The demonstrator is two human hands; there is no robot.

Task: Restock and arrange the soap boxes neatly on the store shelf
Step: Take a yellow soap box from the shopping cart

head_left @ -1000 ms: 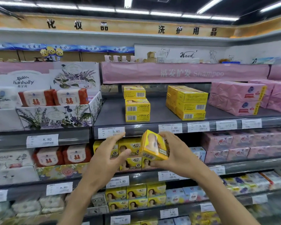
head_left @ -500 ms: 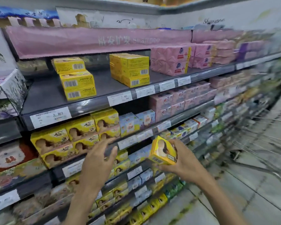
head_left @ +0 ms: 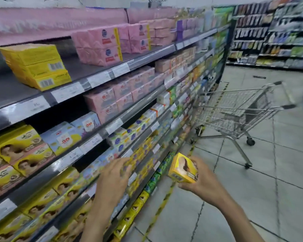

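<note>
My right hand (head_left: 202,179) grips a yellow soap box (head_left: 182,170) with a portrait on its face, held out in the aisle away from the shelving. My left hand (head_left: 115,175) is empty, its fingers spread and relaxed in front of the lower shelves, holding nothing. Matching yellow portrait boxes (head_left: 19,151) stand in rows on the lower left shelves. A stack of plain yellow boxes (head_left: 37,65) sits on the grey upper shelf (head_left: 98,79).
Pink soap packs (head_left: 101,46) and pale blue boxes (head_left: 66,135) fill the shelves to the right. A wire shopping cart (head_left: 238,109) stands in the aisle on the tiled floor (head_left: 252,189). More shelving (head_left: 273,35) closes the far end.
The view has swung right, from facing the shelf to looking down the aisle. Both hands sank lower; the right hand still grips the yellow box. The cart has come into view.
</note>
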